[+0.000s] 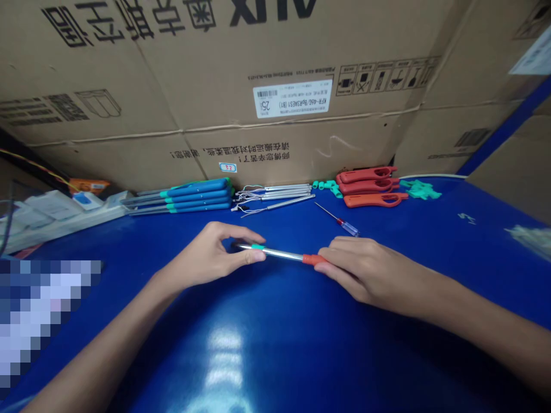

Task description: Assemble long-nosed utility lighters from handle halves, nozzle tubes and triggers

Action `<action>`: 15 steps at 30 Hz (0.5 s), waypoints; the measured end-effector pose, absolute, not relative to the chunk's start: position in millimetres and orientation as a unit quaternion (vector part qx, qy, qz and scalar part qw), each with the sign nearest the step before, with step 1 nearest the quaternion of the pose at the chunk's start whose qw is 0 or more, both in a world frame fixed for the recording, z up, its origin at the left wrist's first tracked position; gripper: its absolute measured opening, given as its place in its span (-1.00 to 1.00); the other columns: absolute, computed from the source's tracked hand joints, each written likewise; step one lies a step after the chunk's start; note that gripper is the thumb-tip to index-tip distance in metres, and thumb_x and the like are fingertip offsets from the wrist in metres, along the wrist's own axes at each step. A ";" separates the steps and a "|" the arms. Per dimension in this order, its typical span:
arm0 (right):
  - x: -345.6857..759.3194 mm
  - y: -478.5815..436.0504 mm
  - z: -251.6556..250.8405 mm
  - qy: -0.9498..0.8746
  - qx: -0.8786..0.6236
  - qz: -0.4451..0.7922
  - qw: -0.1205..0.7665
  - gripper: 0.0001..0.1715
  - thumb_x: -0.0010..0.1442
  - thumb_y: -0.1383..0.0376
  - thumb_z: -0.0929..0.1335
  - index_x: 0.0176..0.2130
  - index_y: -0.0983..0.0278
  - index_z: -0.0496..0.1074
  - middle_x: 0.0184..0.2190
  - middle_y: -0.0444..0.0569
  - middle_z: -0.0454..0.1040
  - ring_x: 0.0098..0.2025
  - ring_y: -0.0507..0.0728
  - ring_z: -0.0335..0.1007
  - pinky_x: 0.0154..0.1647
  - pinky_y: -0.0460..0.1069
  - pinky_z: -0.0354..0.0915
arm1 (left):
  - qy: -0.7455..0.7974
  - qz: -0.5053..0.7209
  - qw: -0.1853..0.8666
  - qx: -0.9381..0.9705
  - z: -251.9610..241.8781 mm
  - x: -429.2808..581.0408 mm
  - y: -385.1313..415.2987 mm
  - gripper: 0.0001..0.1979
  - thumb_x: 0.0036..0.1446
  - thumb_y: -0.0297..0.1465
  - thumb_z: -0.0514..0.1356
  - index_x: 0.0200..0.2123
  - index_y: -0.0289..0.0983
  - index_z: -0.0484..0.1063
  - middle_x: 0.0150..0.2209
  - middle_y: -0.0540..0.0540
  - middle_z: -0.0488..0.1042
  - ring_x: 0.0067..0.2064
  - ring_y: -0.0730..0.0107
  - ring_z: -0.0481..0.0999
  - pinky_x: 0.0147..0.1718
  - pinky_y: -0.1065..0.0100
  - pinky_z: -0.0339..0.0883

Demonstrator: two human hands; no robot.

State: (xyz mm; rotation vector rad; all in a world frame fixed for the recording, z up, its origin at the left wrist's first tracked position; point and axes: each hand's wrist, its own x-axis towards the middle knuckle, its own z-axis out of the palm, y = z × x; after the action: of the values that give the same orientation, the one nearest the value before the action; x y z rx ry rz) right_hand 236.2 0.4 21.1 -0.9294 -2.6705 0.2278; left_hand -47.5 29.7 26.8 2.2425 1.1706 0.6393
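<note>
Glare (224, 358) marked the near part of the blue tabletop (314, 350). Beyond it, a rod tool (284, 253) was held crosswise above the surface between both hands. The right hand (365, 272) was wrapped around the red handle end (313, 260), hiding most of it; the left hand (215, 252) bracketed the green collar (257, 247) between thumb and fingers in what looked like a light pinch. Judged by appearance, the tool was light, its bright metal shaft stiff and smooth enough to slip or turn under the fingers; handle and collar resembled plastic, liable to shift or crack if forced. The handle offered the soundest place for a firm hold, the collar for fine guidance. Farther back lay a screwdriver (348, 226), then wired metal tubes (286, 195) between blue-handled tools (202, 195) and red handle shells (364, 186). A cardboard box (224, 115) stood behind them.
</note>
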 end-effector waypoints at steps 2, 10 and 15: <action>239.1 4.6 19.9 -0.927 -0.335 0.084 0.149 -0.65 0.39 0.28 0.18 -0.31 0.34 0.46 -0.44 -0.04 0.40 -0.42 0.06 0.28 -0.35 -0.04 0.14 | 0.412 0.249 0.189 0.856 28.1 -53.0 30.4 -0.62 -0.02 -0.13 0.38 -0.18 -0.23 0.57 -0.23 -0.06 0.61 -0.21 0.30 0.57 -0.20 0.33 0.43; 241.6 12.7 22.9 -0.888 -0.363 0.247 0.136 -0.57 0.38 0.21 0.20 -0.46 0.30 0.41 -0.52 -0.13 0.40 -0.49 -0.03 0.25 -0.38 -0.08 0.09 | 0.297 0.216 -0.009 0.930 20.1 -45.1 28.6 -0.88 0.20 -0.37 0.24 -0.20 -0.27 0.49 -0.22 -0.09 0.55 -0.15 0.31 0.50 -0.10 0.22 0.30; 241.4 13.5 25.8 -0.865 -0.369 0.324 0.099 -0.50 0.37 0.16 0.18 -0.51 0.31 0.38 -0.57 -0.13 0.39 -0.52 -0.02 0.21 -0.43 -0.06 0.07 | 0.266 0.212 -0.037 0.940 17.5 -35.6 21.9 -0.88 0.24 -0.36 0.21 -0.21 -0.27 0.51 -0.23 -0.09 0.57 -0.14 0.28 0.50 -0.07 0.16 0.26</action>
State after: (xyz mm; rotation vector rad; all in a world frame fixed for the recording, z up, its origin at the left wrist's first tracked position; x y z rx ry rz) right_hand 241.4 13.5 25.8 -1.0911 -2.5593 0.9584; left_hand -35.6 21.9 17.5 3.0243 0.8562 0.6826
